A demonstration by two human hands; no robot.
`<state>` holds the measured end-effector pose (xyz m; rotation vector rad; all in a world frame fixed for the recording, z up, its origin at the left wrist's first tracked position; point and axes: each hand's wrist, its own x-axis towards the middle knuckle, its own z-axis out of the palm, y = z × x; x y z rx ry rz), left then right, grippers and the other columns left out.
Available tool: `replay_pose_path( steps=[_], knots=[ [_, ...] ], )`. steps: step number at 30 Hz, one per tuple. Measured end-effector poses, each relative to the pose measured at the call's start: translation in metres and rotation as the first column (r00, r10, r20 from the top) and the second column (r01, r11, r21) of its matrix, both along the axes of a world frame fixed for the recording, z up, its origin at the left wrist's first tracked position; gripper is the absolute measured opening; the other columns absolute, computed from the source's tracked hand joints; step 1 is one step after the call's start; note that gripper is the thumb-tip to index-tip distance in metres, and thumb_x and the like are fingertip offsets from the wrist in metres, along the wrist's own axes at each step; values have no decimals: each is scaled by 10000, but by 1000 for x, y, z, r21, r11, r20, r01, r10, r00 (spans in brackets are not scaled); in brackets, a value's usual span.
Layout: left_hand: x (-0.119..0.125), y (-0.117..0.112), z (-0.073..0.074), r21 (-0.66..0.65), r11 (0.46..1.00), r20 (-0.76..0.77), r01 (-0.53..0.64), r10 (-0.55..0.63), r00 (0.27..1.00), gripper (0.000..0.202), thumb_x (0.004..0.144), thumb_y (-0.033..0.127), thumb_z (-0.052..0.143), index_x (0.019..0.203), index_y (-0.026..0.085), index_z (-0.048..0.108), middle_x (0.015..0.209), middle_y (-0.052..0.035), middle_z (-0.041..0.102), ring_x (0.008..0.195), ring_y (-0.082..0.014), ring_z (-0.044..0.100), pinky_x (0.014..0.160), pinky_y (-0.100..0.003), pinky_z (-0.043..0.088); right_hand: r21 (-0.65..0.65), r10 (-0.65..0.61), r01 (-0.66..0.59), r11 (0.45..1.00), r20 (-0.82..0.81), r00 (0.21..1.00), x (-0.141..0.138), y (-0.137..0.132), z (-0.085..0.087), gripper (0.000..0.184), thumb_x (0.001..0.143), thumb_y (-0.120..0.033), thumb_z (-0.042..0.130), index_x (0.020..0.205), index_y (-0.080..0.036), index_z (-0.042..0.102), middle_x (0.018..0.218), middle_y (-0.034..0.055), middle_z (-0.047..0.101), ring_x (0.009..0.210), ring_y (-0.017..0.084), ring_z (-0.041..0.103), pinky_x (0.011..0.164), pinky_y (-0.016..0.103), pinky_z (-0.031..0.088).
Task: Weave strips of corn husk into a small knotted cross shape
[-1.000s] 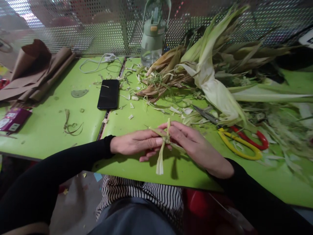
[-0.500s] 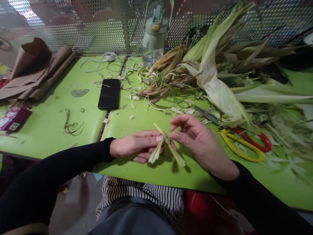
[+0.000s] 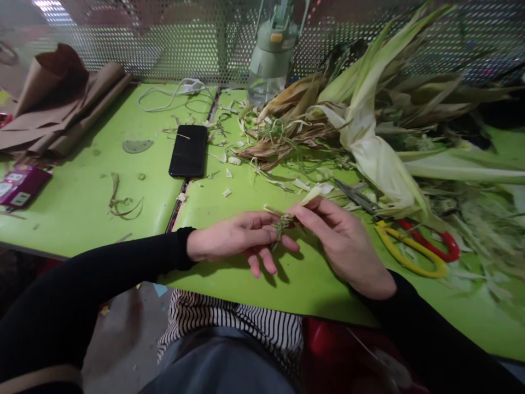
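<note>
Over the front of the green table, a small knotted piece of corn husk (image 3: 284, 221) sits between my two hands. A pale strip of it sticks up past my right hand (image 3: 338, 241), whose thumb and index finger pinch it. My left hand (image 3: 241, 238) has its thumb and index finger against the piece's left side, while its lower fingers spread out beneath. Part of the knot is hidden by fingers. Scissors (image 3: 410, 249) with one yellow and one red handle lie right of my right hand, blades toward the husk pile.
A large heap of corn husks (image 3: 373, 142) covers the back right, beside a green water bottle (image 3: 270, 60). A black phone (image 3: 188, 151), a white cable (image 3: 164, 98), brown paper (image 3: 69, 109) and a purple box (image 3: 24, 187) lie leftward. Scraps dot the green table (image 3: 221, 295).
The husk piece has been turned: its two flared ends no longer point down toward me, and a pale strip now rises by my right hand. My left hand's lower fingers have spread.
</note>
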<state>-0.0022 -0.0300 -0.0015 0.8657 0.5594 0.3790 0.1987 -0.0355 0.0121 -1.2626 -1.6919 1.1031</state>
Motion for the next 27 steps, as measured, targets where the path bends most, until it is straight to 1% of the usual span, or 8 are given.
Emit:
replay_pose_path(
  steps=[2, 4, 8, 11, 16, 19, 23, 27],
  knots=[
    [0, 1, 0, 18, 1000, -4, 17, -16, 1000, 439, 953, 281, 586, 1345, 132, 456, 1385, -229, 571, 690, -86, 695, 515, -170, 527, 5, 6, -6, 1000, -13, 1000, 1, 1, 0, 176, 926, -379, 619, 850, -226, 661, 784, 2, 690, 723, 160, 655, 668, 290, 542],
    [0, 2, 0, 24, 1000, 22, -8, 8, 1000, 434, 926, 321, 637, 1295, 125, 517, 1334, -209, 603, 738, -97, 701, 556, -176, 541, 87, 33, -33, 996, -5, 999, 3, 1, -1, 131, 908, -365, 647, 863, -243, 666, 826, 9, 704, 762, 173, 666, 705, 315, 556],
    [1, 3, -1, 25, 992, 92, -125, 122, 988, 388, 873, 439, 688, 1063, 109, 616, 1020, -109, 695, 754, -112, 693, 636, -213, 563, 259, 110, -120, 958, 53, 993, 5, -1, -3, 75, 885, -316, 674, 941, -267, 673, 1002, 39, 706, 969, 214, 659, 892, 401, 545],
    [2, 2, 0, 52, 979, 86, -197, 192, 978, 347, 814, 407, 759, 942, 116, 618, 871, -46, 687, 726, -98, 678, 682, -229, 570, 298, 59, -74, 952, 61, 996, 7, -1, -5, 103, 891, -280, 654, 990, -263, 631, 1082, 54, 669, 1048, 224, 634, 907, 403, 531],
    [1, 0, 3, 91, 961, 125, -260, 248, 961, 270, 797, 319, 786, 918, 121, 650, 854, -38, 714, 730, -104, 682, 729, -254, 580, 465, -34, -33, 885, 134, 990, 11, 1, -6, 134, 894, -165, 616, 983, -265, 608, 1218, 61, 627, 1192, 241, 573, 1071, 465, 419],
    [1, 0, 3, 94, 953, 127, -288, 275, 953, 215, 801, 262, 784, 926, 124, 676, 843, -25, 718, 737, -96, 676, 756, -252, 580, 529, -46, -40, 848, 149, 988, 11, 2, -6, 176, 880, -147, 643, 990, -281, 615, 1194, 51, 634, 1157, 243, 589, 1038, 464, 445],
    [1, 0, 3, 120, 953, 107, -280, 268, 957, 188, 806, 250, 773, 895, 114, 678, 844, -27, 708, 746, -97, 664, 761, -258, 584, 546, -84, -29, 837, 180, 980, 12, 2, -6, 188, 884, -168, 654, 1019, -296, 633, 1184, 55, 640, 1123, 256, 601, 939, 446, 503],
    [1, -2, 3, 203, 933, 56, -296, 291, 955, 264, 808, 289, 769, 950, 131, 611, 839, -24, 690, 688, -105, 673, 604, -215, 564, 605, -140, 39, 795, 121, 983, 14, 1, -5, 209, 899, -201, 638, 1075, -314, 636, 1172, 62, 619, 1102, 272, 592, 900, 460, 508]
  ],
)
